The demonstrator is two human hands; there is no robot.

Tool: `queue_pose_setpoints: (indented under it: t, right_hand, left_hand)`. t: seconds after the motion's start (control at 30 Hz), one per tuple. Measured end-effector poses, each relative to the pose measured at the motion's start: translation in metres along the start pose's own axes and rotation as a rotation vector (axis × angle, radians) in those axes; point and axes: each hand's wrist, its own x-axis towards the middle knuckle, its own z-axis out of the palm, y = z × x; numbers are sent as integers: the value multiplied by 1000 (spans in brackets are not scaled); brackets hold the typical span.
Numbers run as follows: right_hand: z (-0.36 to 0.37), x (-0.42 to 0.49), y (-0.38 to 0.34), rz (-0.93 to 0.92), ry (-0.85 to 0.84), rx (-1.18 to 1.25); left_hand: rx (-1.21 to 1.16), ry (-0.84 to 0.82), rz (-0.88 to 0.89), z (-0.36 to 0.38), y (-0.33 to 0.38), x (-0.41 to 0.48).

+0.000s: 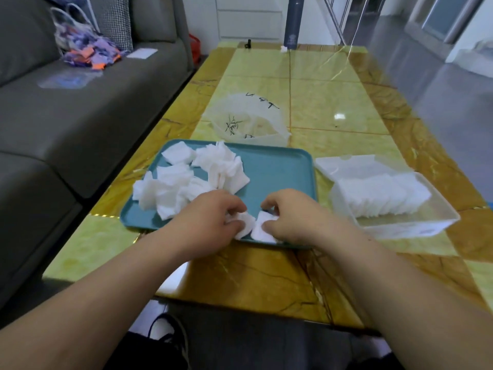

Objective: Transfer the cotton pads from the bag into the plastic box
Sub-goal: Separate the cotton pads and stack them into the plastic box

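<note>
A teal tray (282,166) lies on the table with several loose white cotton pads (197,174) heaped on its left half. At the tray's near edge my left hand (208,222) pinches a small bunch of pads (244,224). Beside it my right hand (290,217) pinches another white pad (262,228). The clear plastic box (437,209) stands to the right of the tray, with a row of stacked pads (381,193) inside. Its lid (346,162) lies just behind it. A crumpled clear bag (248,118) with black writing sits behind the tray.
The glossy yellow-brown table (333,102) runs away from me. A grey sofa (80,108) stands along its left side with a bag of colourful items (85,46) on it. A dark tall bottle (292,22) stands at the far end. A shoe shows below the near edge.
</note>
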Motion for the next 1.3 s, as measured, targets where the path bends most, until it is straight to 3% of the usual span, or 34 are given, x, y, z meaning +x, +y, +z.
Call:
queue_pose_setpoints:
  t: [0.2, 0.37, 0.53, 0.67, 0.97, 1.3]
  right_hand:
    - [-2, -2, 15, 18, 68, 224]
    - [-3, -4, 26, 70, 197, 611]
    - [-3, -10, 32, 139, 223, 828]
    - [-5, -12, 32, 146, 261, 1007]
    - [-3, -17, 19, 47, 131, 1164]
    - [-6, -22, 11, -62, -87, 1205]
  left_hand:
    - [30, -66, -177, 3, 4, 5]
    - [-255, -92, -270, -2, 5, 8]
    - [-562, -10, -219, -10, 10, 2]
    - [-900, -53, -133, -17, 16, -3]
    - [-937, -83, -71, -13, 15, -4]
    - [-955, 47, -99, -8, 18, -1]
